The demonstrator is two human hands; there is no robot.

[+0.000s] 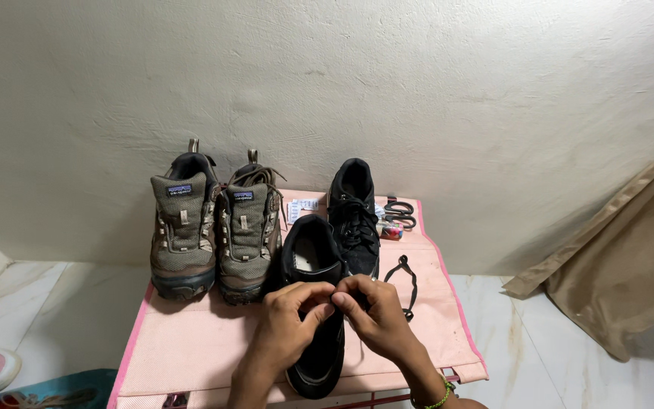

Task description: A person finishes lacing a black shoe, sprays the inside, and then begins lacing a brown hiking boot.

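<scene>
A black shoe [313,254] without its lace lies on a pink cloth-covered stand [191,341], toe toward me. My left hand [289,322] and my right hand [376,310] meet over its tongue area, fingers pinched together on the shoe's upper. What they pinch is hidden by the fingers. A second black shoe [353,216], laced, stands just behind and to the right. A loose black lace [409,284] lies on the cloth right of my right hand.
Two brown-grey hiking shoes [183,227] [247,227] stand side by side at the left of the stand. Black scissors [400,212] and a small packet lie at the back right. A white wall rises behind; a tan curtain [630,265] hangs at right.
</scene>
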